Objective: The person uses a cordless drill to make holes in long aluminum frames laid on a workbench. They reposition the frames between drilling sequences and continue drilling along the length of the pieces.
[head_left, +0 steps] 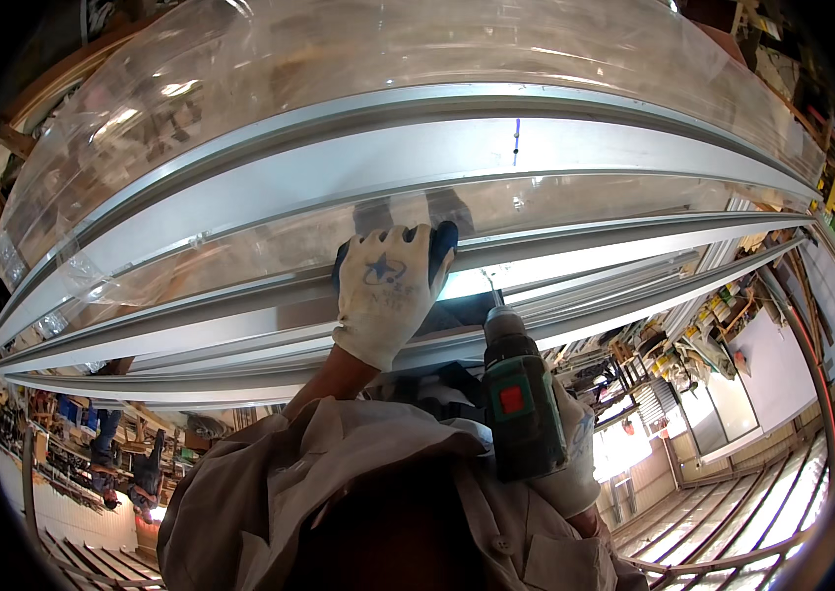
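Observation:
My left hand [390,294], in a white glove with blue fingertips, lies flat against a long aluminium frame rail [240,197], its fingertips reaching the clear plastic panel [585,197] between the rails. My right hand [575,463], also gloved, grips a green and black cordless drill [521,404]. The thin drill bit [489,288] points up at the lower rail [614,271], just right of my left hand; whether it touches the rail is unclear. A short blue pen mark [516,138] shows on the wide upper rail. My beige sleeves fill the lower middle of the view.
More clear sheeting [339,49] curves over the top of the frame. Behind it is a workshop: shelves with tools and bottles [674,345] at the right, a red pipe [811,364], long boards [752,512], and two people [127,463] at the lower left.

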`<state>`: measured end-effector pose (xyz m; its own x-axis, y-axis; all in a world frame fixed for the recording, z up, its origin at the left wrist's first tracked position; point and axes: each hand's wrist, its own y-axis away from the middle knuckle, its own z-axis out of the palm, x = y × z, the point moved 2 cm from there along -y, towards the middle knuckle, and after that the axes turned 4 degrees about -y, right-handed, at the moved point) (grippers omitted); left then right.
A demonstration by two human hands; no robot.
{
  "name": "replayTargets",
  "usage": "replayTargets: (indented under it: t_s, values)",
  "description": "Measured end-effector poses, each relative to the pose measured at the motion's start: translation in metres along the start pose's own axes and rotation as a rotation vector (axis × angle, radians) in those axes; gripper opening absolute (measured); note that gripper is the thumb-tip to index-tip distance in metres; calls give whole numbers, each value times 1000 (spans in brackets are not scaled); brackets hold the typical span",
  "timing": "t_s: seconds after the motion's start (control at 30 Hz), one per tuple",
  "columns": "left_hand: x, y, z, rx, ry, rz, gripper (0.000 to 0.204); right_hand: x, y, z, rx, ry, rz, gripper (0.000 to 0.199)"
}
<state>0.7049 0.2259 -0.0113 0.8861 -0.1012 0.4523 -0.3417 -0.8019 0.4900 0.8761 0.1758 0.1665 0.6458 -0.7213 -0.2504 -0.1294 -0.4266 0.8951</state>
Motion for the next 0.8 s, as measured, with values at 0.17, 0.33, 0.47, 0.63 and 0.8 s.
replayTargets:
  t_s: [0.17, 0.33, 0.47, 0.63, 0.8]
  values:
    - [0, 0, -2, -35, 18, -1, 29, -1, 0, 1, 20, -26, 55, 43]
    - [-1, -1, -3, -74, 22, -7, 30, 0, 1, 2, 11, 7, 54, 45]
    - [-1, 0, 0, -68, 27, -7, 31, 1, 0, 2, 6, 24, 73, 47]
    - [-1, -3, -1, -88, 17, -6, 33, 1, -2, 2, 18, 59, 30, 46]
    - [5, 3, -7, -47, 76, 3, 32, 17, -22, 13, 42, -57, 32, 45]
